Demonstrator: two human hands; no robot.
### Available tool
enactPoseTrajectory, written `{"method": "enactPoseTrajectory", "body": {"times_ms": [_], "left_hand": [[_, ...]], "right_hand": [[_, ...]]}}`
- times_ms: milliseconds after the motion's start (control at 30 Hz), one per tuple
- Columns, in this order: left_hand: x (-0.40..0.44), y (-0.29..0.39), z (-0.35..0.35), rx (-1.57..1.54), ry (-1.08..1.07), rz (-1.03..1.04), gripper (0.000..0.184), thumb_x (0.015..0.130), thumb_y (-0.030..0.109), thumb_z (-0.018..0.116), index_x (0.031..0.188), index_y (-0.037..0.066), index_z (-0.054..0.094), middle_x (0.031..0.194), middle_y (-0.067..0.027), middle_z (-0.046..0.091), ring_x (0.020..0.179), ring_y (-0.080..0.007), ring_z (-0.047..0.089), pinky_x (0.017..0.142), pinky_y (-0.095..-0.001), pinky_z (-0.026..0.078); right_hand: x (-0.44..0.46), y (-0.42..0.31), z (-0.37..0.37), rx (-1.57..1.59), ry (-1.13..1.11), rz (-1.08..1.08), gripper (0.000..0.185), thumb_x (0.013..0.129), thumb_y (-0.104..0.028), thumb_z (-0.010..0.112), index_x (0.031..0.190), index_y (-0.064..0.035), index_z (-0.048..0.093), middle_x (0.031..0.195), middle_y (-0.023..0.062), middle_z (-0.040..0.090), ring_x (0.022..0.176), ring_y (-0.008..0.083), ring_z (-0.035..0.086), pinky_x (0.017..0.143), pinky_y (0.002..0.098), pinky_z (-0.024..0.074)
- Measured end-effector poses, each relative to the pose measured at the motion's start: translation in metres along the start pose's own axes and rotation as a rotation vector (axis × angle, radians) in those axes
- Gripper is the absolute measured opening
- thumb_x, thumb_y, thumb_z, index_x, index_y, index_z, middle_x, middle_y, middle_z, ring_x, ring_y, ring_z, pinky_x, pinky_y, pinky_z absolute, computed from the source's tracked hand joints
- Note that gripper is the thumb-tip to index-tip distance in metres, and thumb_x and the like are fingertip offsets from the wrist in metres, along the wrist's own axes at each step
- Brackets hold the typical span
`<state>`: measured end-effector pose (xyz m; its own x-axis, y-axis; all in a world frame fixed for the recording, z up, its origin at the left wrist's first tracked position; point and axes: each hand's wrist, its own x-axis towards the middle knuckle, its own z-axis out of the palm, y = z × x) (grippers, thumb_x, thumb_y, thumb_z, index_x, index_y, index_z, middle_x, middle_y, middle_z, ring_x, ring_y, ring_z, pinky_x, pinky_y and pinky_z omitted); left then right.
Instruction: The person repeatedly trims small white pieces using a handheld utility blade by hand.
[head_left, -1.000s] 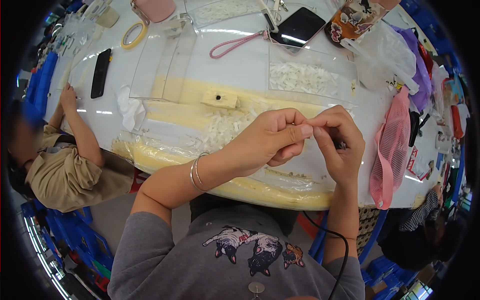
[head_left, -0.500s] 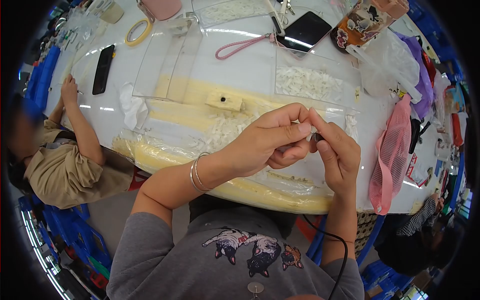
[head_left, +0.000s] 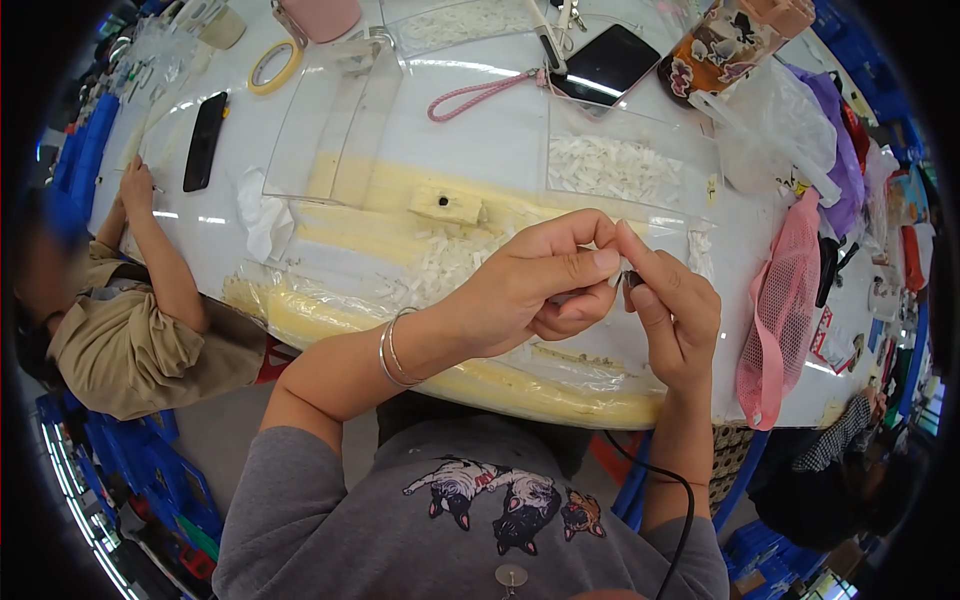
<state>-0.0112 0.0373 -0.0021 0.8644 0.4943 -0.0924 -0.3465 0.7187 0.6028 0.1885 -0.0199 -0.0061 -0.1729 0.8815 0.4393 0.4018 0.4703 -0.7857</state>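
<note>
My left hand (head_left: pixel 550 285) is closed in a pinch, its thumb against the bent forefinger; what it grips, if anything, is hidden. Facing it, my right hand (head_left: pixel 680 312) holds a small dark piece (head_left: pixel 631 281) between thumb and fingers. The two hands meet at the fingertips above the near part of the table. Below and left of them lies a loose pile of small white strips (head_left: pixel 445 265). Behind the pile sits a pale yellow block (head_left: pixel 447 204) with a dark hole in its top.
Further back are a clear tray of white strips (head_left: pixel 615 168), a clear plastic case (head_left: pixel 335 130), a tape roll (head_left: pixel 274 68) and two phones. A pink mesh bag (head_left: pixel 785 310) lies at the right. Plastic-wrapped yellow padding (head_left: pixel 530 392) lines the near edge. Another person (head_left: pixel 150 330) sits at the left.
My fingers have shifted very slightly around the small dark piece, and the view has moved a little. Otherwise both hands keep the same place and grip.
</note>
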Motion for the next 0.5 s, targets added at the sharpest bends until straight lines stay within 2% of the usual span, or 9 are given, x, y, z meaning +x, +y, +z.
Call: {"method": "enactPoseTrajectory", "body": {"times_ms": [133,233,500], "left_hand": [[-0.0012,0.0016,0.0011,0.059,0.052,0.002,0.022,0.109,0.026,0.047,0.117,0.006,0.05,0.065,0.0036,0.04,0.053,-0.0036,0.028,0.047,-0.0201,0.021],[-0.0006,-0.001,-0.0003,0.072,0.064,0.014,0.021,0.109,0.026,0.048,0.116,0.006,0.05,0.064,0.004,0.04,0.053,-0.0034,0.029,0.047,-0.0203,0.02],[-0.0018,0.0014,0.0004,0.093,0.071,0.005,0.019,0.109,0.026,0.049,0.113,0.007,0.05,0.064,0.0045,0.039,0.053,-0.0032,0.029,0.048,-0.0204,0.02]], "right_hand": [[0.0017,-0.0006,0.0013,-0.017,0.007,-0.022,0.048,0.087,0.0,0.066,0.134,-0.0032,0.065,0.064,0.0057,0.047,0.054,0.0167,0.047,0.05,0.0312,0.0359],[0.0005,-0.0038,-0.0042,-0.186,-0.025,-0.005,0.049,0.086,-0.001,0.067,0.135,-0.0035,0.065,0.064,0.0059,0.048,0.054,0.0172,0.048,0.051,0.031,0.0368],[0.0023,-0.0053,-0.003,-0.147,-0.022,-0.022,0.049,0.086,-0.002,0.067,0.135,-0.0043,0.066,0.061,0.0056,0.046,0.052,0.0178,0.047,0.05,0.0319,0.0369]]}}
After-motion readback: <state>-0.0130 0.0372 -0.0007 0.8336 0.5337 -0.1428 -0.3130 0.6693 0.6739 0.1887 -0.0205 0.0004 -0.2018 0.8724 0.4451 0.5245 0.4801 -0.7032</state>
